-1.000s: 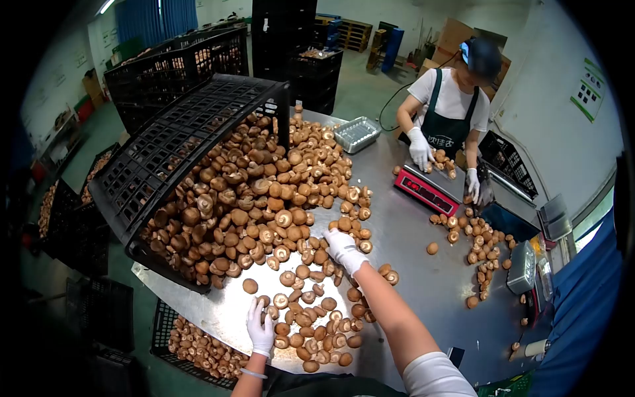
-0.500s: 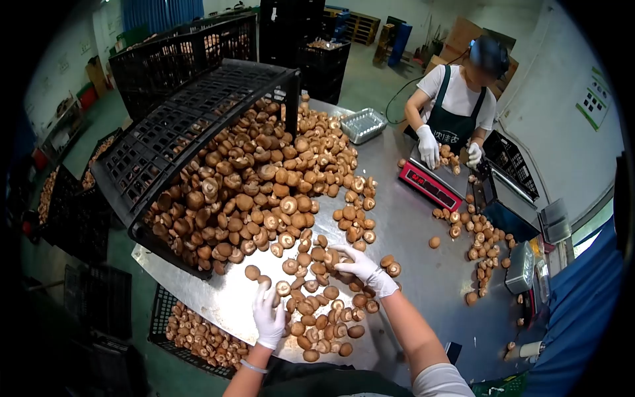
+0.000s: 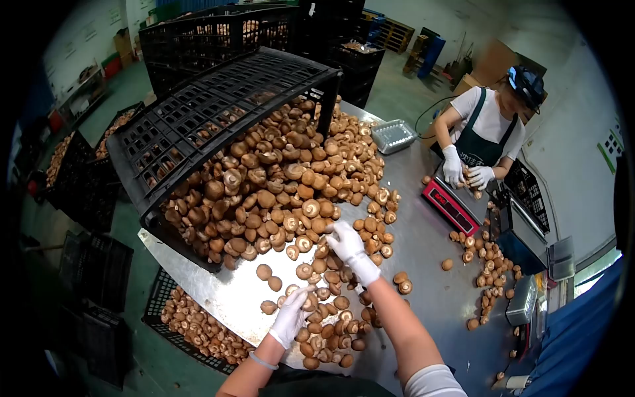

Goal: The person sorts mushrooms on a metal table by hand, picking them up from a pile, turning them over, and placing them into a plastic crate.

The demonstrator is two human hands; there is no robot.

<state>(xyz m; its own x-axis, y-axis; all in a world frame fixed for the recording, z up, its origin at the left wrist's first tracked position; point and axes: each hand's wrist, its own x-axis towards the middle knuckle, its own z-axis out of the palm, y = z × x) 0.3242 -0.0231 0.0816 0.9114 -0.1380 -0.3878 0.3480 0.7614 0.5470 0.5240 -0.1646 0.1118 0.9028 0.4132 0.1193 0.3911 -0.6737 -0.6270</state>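
My left hand [image 3: 290,319], in a white glove, is closed around a brown mushroom [image 3: 309,302] at the near side of the loose mushrooms. My right hand [image 3: 350,248], also gloved in white, reaches over mushrooms at the front edge of the big heap [image 3: 264,198]. Its fingers are spread and slightly bent, and I see nothing held in them. The heap spills from a tipped black plastic crate [image 3: 218,119] onto the metal table [image 3: 423,331]. Between and below my hands lie scattered mushrooms [image 3: 327,341], some cap up, some stem up.
Across the table a co-worker in white gloves [image 3: 466,173] handles mushrooms over a red scale [image 3: 450,208]. Another mushroom group [image 3: 493,271] lies at the right. A clear plastic tray [image 3: 394,136] sits behind the heap. Below the left table edge stands a crate of mushrooms [image 3: 198,327].
My right hand has moved forward towards the heap. My left hand has shifted right, to a mushroom. The camera view has turned, and the co-worker's hands have come together over the scale.
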